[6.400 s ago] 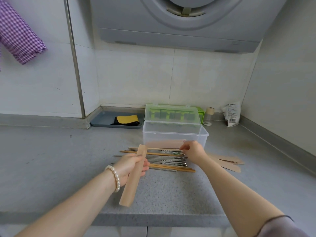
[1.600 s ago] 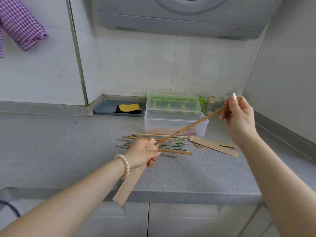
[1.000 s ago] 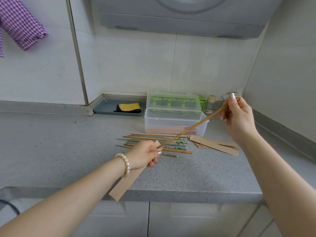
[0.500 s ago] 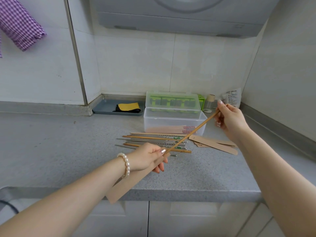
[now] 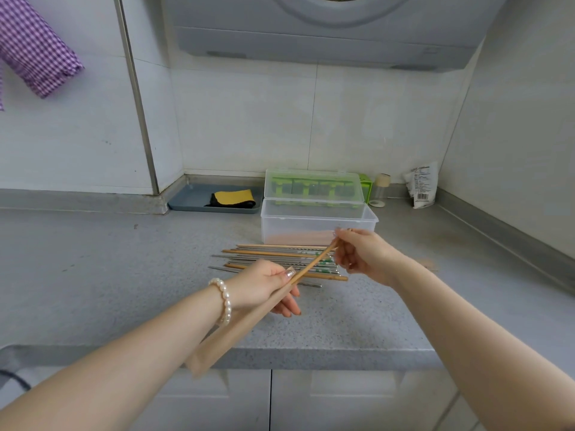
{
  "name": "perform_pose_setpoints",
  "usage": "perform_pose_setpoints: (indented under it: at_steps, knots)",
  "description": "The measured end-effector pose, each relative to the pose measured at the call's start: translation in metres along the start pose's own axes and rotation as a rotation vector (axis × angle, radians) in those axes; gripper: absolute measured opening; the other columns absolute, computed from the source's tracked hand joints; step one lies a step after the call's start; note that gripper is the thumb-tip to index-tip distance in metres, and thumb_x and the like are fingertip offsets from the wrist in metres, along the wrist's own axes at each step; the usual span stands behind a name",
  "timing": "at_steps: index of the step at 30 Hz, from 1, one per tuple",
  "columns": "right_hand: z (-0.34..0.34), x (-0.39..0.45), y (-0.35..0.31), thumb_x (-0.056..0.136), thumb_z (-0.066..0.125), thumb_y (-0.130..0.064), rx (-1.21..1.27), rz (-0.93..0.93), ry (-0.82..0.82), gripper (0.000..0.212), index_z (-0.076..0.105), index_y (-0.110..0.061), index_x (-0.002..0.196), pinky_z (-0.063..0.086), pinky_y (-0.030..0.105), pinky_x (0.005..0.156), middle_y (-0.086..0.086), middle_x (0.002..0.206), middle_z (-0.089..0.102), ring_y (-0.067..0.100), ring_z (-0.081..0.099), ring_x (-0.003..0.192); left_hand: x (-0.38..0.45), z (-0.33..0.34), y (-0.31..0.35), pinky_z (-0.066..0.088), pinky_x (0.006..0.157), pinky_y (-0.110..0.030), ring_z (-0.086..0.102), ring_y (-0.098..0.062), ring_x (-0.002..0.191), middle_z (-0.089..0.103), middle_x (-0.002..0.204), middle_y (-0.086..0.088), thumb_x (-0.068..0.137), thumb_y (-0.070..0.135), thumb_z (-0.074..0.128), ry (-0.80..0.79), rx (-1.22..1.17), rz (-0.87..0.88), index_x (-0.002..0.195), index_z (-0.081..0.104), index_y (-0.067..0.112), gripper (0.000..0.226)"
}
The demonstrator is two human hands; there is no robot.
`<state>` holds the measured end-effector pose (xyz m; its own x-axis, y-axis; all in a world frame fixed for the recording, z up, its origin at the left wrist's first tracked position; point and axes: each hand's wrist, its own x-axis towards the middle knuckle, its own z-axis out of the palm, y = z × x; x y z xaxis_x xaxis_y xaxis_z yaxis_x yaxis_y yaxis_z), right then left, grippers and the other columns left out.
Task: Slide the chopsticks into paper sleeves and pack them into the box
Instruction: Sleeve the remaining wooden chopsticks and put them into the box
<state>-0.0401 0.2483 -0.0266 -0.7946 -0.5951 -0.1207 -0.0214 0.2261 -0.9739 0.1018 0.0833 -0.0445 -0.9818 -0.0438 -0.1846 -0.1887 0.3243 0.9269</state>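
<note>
Centre frame: our left hand [image 5: 264, 286] gripped a brown paper sleeve [image 5: 230, 331] slanting toward lower left. Our right hand [image 5: 362, 255] pinched the top end of a wooden chopstick [image 5: 312, 264], its lower part already inside the sleeve. Behind them, loose chopsticks [image 5: 280, 261] lay on the counter [image 5: 93, 275]. Above those stood a clear plastic box [image 5: 317, 223], open, holding sleeved pairs.

Grey countertop [image 5: 93, 275], chopsticks [image 5: 273, 259], box [image 5: 317, 227], tray [image 5: 193, 200]
</note>
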Motion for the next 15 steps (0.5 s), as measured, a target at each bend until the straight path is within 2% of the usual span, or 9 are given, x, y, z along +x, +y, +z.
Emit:
perform_pose_setpoints:
  at_steps: [8,15]
  knots:
    - [0.019,-0.01,0.016,0.098,0.041,-0.034,-0.354,0.0,-0.147,0.039,0.057,-0.008,0.073,0.032,0.026,0.047,0.01,0.059,0.06,0.017,0.046,0.047,-0.005,-0.005,-0.018,0.054,0.058,-0.026,0.064,-0.014,0.052,0.069,0.06,-0.005,0.101,0.022,0.031,-0.035,0.0,-0.081,0.079,0.054,0.002,0.038]
    - [0.026,-0.025,0.03,0.093,0.037,-0.055,-0.609,-0.008,-0.28,0.05,0.051,-0.011,0.073,0.035,0.02,0.045,0.002,0.053,0.05,0.013,0.042,0.043,-0.006,-0.005,-0.018,0.055,0.064,-0.025,0.065,-0.016,0.057,0.069,0.065,-0.007,0.101,0.02,0.032,-0.1,0.087,-0.109,0.081,0.055,0.003,0.035]
